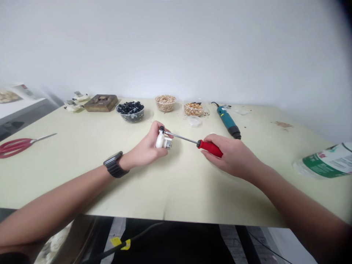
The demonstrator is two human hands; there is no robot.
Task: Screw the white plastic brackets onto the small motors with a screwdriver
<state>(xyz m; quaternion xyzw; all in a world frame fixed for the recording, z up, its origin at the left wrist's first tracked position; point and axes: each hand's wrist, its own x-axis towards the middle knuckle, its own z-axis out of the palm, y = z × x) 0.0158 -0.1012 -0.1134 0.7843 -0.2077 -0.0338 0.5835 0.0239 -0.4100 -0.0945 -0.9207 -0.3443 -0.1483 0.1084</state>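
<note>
My left hand (150,146), with a dark watch on the wrist, holds a small white plastic part (161,140) with a black piece at its top and a grey metal end. My right hand (231,152) is wrapped round the red handle of a screwdriver (210,147). The screwdriver's shaft points left, and its tip meets the white part near the black piece, beside my left fingertips. Exactly how the tip sits there is too small to tell.
Along the back stand a brown box (101,103), a bowl of black pieces (130,112), two tubs of small parts (165,103) (193,109) and a teal power tool (227,120). Red scissors (19,145) lie left; a green-white container (326,161) lies right.
</note>
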